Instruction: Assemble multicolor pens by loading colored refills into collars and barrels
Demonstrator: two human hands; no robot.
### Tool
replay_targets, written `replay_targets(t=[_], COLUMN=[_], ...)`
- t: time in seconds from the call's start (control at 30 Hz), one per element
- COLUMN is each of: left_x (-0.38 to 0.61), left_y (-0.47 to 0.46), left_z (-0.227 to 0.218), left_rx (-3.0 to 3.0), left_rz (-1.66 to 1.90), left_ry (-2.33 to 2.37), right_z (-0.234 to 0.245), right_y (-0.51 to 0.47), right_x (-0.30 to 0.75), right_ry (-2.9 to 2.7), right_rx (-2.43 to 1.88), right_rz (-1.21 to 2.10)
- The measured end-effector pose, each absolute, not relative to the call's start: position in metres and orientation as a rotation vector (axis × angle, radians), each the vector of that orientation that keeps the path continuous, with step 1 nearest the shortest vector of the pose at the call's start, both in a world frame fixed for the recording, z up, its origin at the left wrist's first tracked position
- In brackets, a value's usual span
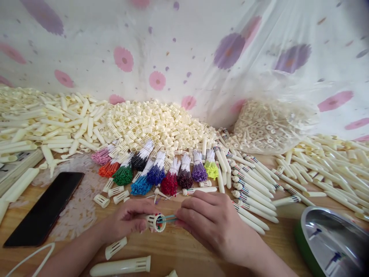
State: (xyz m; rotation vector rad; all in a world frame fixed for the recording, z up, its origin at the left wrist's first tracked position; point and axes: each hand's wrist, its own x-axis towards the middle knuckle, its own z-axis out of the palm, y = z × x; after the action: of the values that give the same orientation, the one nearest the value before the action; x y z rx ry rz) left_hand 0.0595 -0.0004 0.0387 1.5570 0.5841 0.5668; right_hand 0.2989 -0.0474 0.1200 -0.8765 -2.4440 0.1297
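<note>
My left hand [127,220] is closed round a small cream slotted pen core holder [155,222], its open end facing me. My right hand [211,221] pinches a thin teal refill [168,219] whose tip sits in the holder; a few coloured refill ends show inside it. Just beyond my hands lie bundles of coloured refills [157,173] in pink, orange, green, black, blue, red, maroon, purple and yellow. A cream pen barrel [121,266] and a loose slotted holder [115,247] lie on the wooden table [178,250] in front of my left forearm.
A black phone [46,207] lies at the left. Heaps of cream barrels [43,123] and slotted holders [150,123] fill the back. Assembled pens [253,192] lie in a row at the right, by a clear bag of parts [271,123]. A green-rimmed metal bowl [331,238] stands at lower right.
</note>
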Motion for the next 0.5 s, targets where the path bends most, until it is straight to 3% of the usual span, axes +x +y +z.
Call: replay_targets(t=[0.5], left_x=[0.0597], left_y=[0.0011], left_z=[0.0366], left_rx=[1.843], left_rz=[0.796], left_ry=[0.689], right_z=[0.1131], right_y=[-0.0454], right_x=[0.2995], right_ry=[-2.460], right_rx=[-0.859], right_rz=[0.024])
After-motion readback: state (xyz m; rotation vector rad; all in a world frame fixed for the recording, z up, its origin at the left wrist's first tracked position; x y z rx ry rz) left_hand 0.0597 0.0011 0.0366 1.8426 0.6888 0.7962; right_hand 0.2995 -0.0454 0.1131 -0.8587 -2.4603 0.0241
